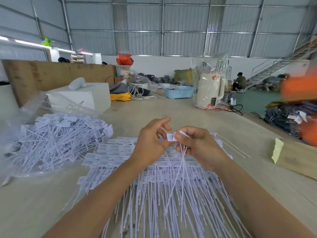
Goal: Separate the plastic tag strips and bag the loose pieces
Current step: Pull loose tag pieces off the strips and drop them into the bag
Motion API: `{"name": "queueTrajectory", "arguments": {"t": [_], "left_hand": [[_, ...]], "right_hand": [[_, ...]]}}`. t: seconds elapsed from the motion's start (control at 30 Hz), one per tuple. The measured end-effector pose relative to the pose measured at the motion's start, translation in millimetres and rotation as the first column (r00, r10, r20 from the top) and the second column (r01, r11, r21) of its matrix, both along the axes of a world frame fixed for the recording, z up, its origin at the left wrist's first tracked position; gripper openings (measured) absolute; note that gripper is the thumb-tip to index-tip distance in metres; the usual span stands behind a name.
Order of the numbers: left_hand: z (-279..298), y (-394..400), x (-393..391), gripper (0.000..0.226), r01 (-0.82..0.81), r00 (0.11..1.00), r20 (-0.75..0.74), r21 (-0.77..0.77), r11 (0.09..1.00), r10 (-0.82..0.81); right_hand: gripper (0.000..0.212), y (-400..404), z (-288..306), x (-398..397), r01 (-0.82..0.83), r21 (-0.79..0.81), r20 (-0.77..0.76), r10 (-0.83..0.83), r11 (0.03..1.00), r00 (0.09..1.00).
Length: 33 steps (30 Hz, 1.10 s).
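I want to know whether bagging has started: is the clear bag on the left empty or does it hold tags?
It holds tags. A heap of loose white tags shows through the clear bag lying on the table.

The tag strips [154, 194] ran off the bottom edge, and their upper rows lay hidden under the left hand [151, 143] and right hand [197, 145]. Right of the fingers [184, 133], an orange shape [299, 88] was blurred beyond telling.
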<state>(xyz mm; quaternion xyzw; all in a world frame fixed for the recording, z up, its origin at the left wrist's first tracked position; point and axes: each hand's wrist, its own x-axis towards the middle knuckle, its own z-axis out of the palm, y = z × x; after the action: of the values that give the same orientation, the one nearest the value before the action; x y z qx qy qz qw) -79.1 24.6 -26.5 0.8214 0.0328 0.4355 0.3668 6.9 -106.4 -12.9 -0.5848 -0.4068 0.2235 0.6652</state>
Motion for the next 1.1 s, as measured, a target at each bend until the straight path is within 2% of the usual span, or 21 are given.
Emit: {"name": "queueTrajectory", "arguments": {"t": [0.07, 0.17, 0.23, 0.33, 0.4, 0.43, 0.5, 0.53, 0.57, 0.63, 0.67, 0.73, 0.8, 0.87, 0.97, 1.03, 1.1], "left_hand": [[3, -3, 1, 0.051, -0.003, 1.0, -0.024, -0.158, 0.987, -0.001], [4, -5, 2, 0.024, 0.052, 0.995, -0.066, -0.32, 0.946, -0.077], [3, -4, 0, 0.028, 0.14, 0.979, -0.102, -0.299, 0.944, -0.177], [2, -6, -3, 0.035, 0.28, 0.931, -0.179, -0.208, 0.937, -0.318], [2, -14, -2, 0.031, 0.337, 0.899, -0.185, -0.288, 0.896, -0.397], [4, -18, -1, 0.025, 0.338, 0.894, -0.154, -0.385, 0.859, -0.421], [12, -25, -1, 0.017, 0.317, 0.865, -0.093, -0.661, 0.68, -0.493], [16, -26, -4, 0.025, 0.292, 0.828, -0.108, -0.754, 0.588, -0.55], [20, -28, -7, 0.032, 0.275, 0.771, -0.163, -0.787, 0.552, -0.616], [23, -33, -13, 0.032, 0.288, 0.673, -0.299, -0.736, 0.612, -0.676], [23, -35, -14, 0.028, 0.28, 0.675, -0.371, -0.671, 0.686, -0.638], [24, -35, -13, 0.017, 0.205, 0.73, -0.511, -0.47, 0.858, -0.454], [30, -27, -16, 0.016, 0.132, 0.773, -0.584, -0.232, 0.964, -0.247], [38, -12, -22, 0.018, 0.058, 0.818, -0.571, -0.041, 0.997, -0.071], [51, 12, -36, 0.027, -0.107, 0.86, -0.482, 0.146, 0.983, 0.165], [59, 27, -44, 0.027, -0.19, 0.865, -0.431, 0.196, 0.962, 0.258], [60, 38, -54, 0.026, -0.219, 0.868, -0.411, 0.186, 0.958, 0.278]], "right_hand": [[0.012, -1, 2, 2, 0.055, 0.045, -0.038, -0.053, 0.997, 0.998], [0.013, -1, 5, 6, 0.177, 0.122, -0.172, -0.155, 0.977, 0.973], [0.014, -2, 7, 9, 0.244, 0.176, -0.308, -0.182, 0.954, 0.934], [0.012, -2, 7, 13, 0.299, 0.246, -0.514, -0.137, 0.922, 0.847], [0.012, 2, 3, 11, 0.314, 0.259, -0.578, -0.114, 0.913, 0.808], [0.012, 4, 0, 10, 0.321, 0.26, -0.578, -0.12, 0.911, 0.807], [0.014, 6, -4, 8, 0.346, 0.273, -0.524, -0.163, 0.898, 0.836], [0.016, 6, -5, 7, 0.359, 0.289, -0.486, -0.187, 0.888, 0.854], [0.018, 6, -5, 6, 0.367, 0.3, -0.448, -0.209, 0.88, 0.869], [0.019, 5, -8, 5, 0.364, 0.283, -0.341, -0.261, 0.887, 0.903], [0.019, 4, -10, 5, 0.358, 0.256, -0.266, -0.29, 0.898, 0.919], [0.019, 4, -12, 4, 0.342, 0.225, -0.152, -0.313, 0.912, 0.937], [0.015, 5, -11, 1, 0.309, 0.241, -0.139, -0.283, 0.92, 0.949], [0.01, 7, -10, -2, 0.288, 0.243, -0.163, -0.254, 0.926, 0.953], [0.023, 11, -14, -5, 0.282, 0.189, -0.136, -0.259, 0.941, 0.956], [0.021, 12, -16, -9, 0.283, 0.159, -0.084, -0.272, 0.946, 0.959], [0.019, 15, -16, -15, 0.266, 0.122, 0.014, -0.27, 0.956, 0.963]]}}
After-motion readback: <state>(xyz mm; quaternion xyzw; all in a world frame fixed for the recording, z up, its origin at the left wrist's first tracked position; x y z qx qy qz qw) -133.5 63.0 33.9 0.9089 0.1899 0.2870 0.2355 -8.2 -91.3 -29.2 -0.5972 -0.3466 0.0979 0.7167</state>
